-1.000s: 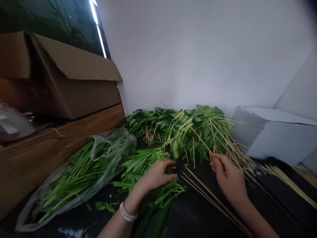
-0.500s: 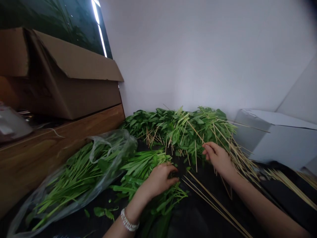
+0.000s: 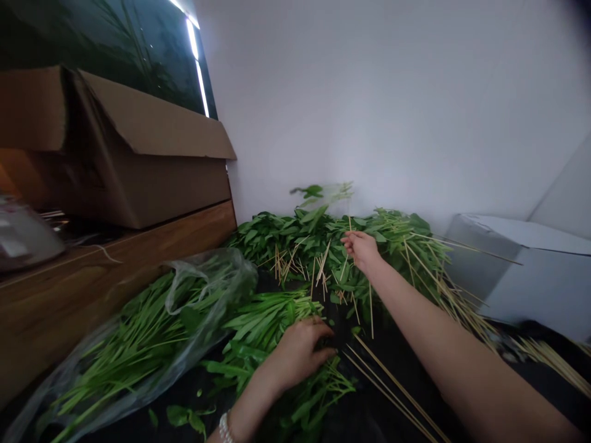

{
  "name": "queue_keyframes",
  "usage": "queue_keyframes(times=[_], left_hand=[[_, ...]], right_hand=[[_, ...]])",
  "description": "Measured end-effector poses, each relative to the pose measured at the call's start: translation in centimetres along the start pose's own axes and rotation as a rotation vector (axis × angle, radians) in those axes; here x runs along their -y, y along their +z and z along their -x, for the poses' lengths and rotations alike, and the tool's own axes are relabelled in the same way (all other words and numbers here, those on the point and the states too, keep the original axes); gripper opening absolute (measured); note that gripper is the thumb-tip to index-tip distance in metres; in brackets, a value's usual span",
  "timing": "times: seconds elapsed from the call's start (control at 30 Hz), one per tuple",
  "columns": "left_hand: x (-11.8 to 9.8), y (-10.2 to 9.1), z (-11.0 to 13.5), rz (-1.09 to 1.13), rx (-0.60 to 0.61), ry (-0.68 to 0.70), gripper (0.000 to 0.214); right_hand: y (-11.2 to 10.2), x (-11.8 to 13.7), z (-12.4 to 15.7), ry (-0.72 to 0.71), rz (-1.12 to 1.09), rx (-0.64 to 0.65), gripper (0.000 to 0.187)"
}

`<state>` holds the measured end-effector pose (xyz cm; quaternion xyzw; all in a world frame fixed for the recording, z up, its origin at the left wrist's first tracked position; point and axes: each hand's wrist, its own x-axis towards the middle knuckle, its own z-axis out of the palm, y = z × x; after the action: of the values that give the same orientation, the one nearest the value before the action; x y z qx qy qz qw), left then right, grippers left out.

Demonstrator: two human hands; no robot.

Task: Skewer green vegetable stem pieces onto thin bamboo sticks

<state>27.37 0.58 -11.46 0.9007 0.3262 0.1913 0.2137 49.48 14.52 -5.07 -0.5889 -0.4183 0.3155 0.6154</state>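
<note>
My left hand (image 3: 302, 351) rests curled on a loose bundle of green leafy stalks (image 3: 268, 323) lying on the black surface, fingers closed over the stalk ends. My right hand (image 3: 362, 249) is stretched out over the far heap of skewered greens (image 3: 397, 246), pinching a skewer whose leafy top (image 3: 323, 195) is blurred in the air above the heap. Bare bamboo skewers (image 3: 392, 387) lie on the black surface between my arms.
A clear plastic bag of greens (image 3: 148, 332) lies at the left against a wooden ledge (image 3: 115, 271) carrying an open cardboard box (image 3: 138, 154). A white box (image 3: 521, 258) stands at the right, with more skewers (image 3: 549, 360) beside it. A white wall is behind.
My right hand has reached forward and left from the near skewers to the far heap and has lifted a skewered sprig. My left hand has stayed on the loose stalks.
</note>
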Motion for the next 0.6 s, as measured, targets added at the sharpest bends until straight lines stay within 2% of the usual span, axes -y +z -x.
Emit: queue_keyframes(times=[0.1,0.2,0.3,0.37,0.47,0.6], left_hand=[[0.1,0.1,0.0,-0.005,0.003,-0.001,0.025],[0.2,0.2,-0.1,-0.003,-0.003,0.001,0.025],[0.2,0.2,-0.1,0.001,-0.002,0.013,0.025],[0.1,0.1,0.0,0.001,-0.001,0.015,0.025],[-0.1,-0.1,0.0,0.005,-0.002,0.015,0.025],[-0.5,-0.4,-0.1,0.042,-0.039,0.028,0.022]], right_hand=[[0.8,-1.6,-0.5,0.041,0.056,0.039,0.036],[0.3,-2.9,0.4,-0.007,0.159,0.078,0.036],[-1.5,-3.3,2.5,-0.135,0.308,0.096,0.033],[-3.2,-3.3,4.5,-0.234,0.410,0.092,0.028],[-5.7,-3.3,7.8,-0.362,0.532,0.089,0.030],[-8.4,-3.9,12.1,-0.417,0.669,0.177,0.022]])
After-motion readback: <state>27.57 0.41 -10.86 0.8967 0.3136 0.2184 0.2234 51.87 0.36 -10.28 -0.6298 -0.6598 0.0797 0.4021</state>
